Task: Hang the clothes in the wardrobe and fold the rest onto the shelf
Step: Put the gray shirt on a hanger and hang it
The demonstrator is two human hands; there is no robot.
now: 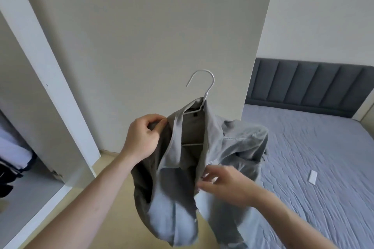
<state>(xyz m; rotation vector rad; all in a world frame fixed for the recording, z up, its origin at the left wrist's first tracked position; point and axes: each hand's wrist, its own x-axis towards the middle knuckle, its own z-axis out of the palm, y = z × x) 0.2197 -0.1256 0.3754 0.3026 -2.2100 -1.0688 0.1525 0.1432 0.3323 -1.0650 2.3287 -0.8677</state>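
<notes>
Grey shirt (178, 168), centre of frame, draped on a white hanger (199, 95). The hook pokes up free above the collar, caught on nothing. The hanger's lower bar shows inside the open neck. The shirt front hangs open and rumpled, with one sleeve bunched off to the right.

Left hand (143, 135), just left of the collar: fingers curled, pinching the shoulder fabric and carrying the weight. Right hand (222, 184), lower centre-right: blurred, fingers loosely spread at the front edge of the shirt. Whether they grip the cloth cannot be told.

Judged progress: the shirt is on its hanger but not yet squared or hung. The open wardrobe (40, 91) is at the left of frame, its door panel straight ahead. Dark and white clothes (12, 157) show at its far-left edge, the rail out of view. Still to do: straighten, hang, then any folding.

Bed (315, 157) at right, with a small white object (312, 177) on the sheet.
</notes>
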